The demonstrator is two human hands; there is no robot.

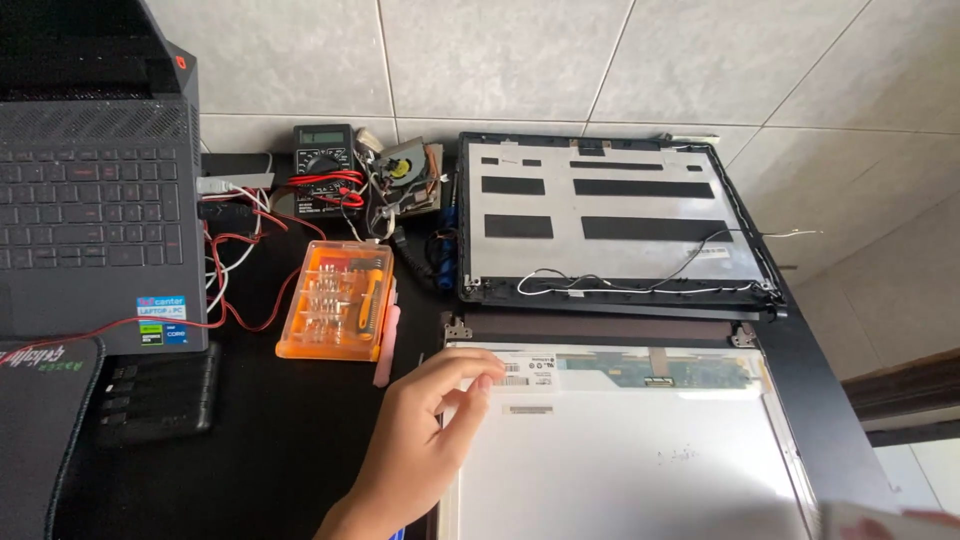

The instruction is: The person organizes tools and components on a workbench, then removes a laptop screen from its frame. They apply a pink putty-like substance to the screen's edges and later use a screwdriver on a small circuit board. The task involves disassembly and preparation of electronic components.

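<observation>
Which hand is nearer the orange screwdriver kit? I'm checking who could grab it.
Left. The left hand rests on the top-left corner of the white display panel, just below and right of the orange screwdriver kit. The right hand barely shows at the bottom-right edge, far away.

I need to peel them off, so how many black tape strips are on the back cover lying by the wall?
5: on the back cover, two short strips stacked at left, two long ones at right, one thin strip above.

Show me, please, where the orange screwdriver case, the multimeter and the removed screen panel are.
orange screwdriver case point(335, 300), head view, middle of its clear lid.
multimeter point(322, 160), head view, its dial.
screen panel point(640, 450), head view, its bare white back.
left hand point(420, 440), head view, back of the hand, fingers on the panel's corner.
</observation>
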